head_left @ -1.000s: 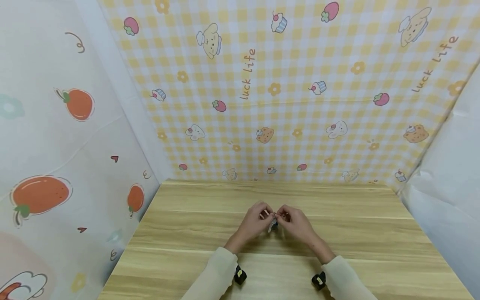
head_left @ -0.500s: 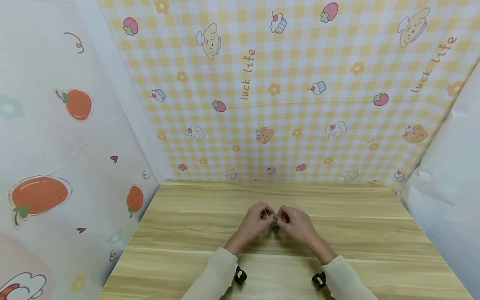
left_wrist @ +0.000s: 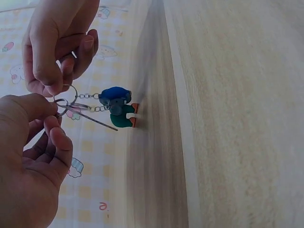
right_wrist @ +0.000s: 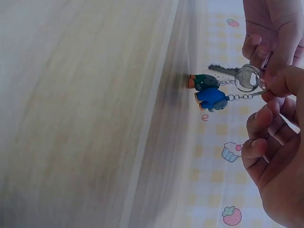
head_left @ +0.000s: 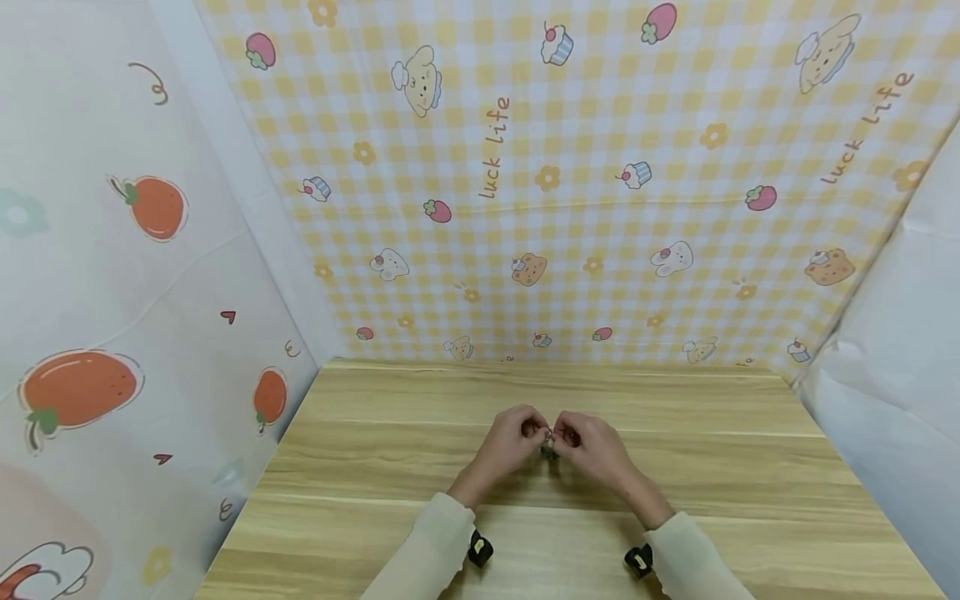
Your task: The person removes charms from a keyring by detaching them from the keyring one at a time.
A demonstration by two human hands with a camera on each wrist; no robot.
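Both hands meet above the middle of the table. My left hand (left_wrist: 33, 161) pinches a metal key ring (right_wrist: 248, 78) between thumb and fingertip. A silver key (right_wrist: 230, 71) hangs there beside a short chain with a green elephant-like figure (left_wrist: 122, 116). My right hand (right_wrist: 280, 152) pinches a second ring (left_wrist: 71, 91), whose chain carries a blue figure (right_wrist: 211, 98) of the same kind. The rings overlap at the fingertips, which partly hide them. Side by side, the two figures dangle with their orange feet close over the wood. In the head view this cluster looks small and dark.
The wood-grain table (head_left: 390, 400) reaches back to a yellow checked cloth wall (head_left: 570, 233). A white printed sheet (head_left: 150, 283) lines the left side, a plain white one (head_left: 892, 375) the right. Black straps (head_left: 480, 550) sit by both cuffs.
The hands stay almost in place, fingertips still together. The hanging key and figures have turned: the pale key that showed a second ago no longer stands out in the head view.
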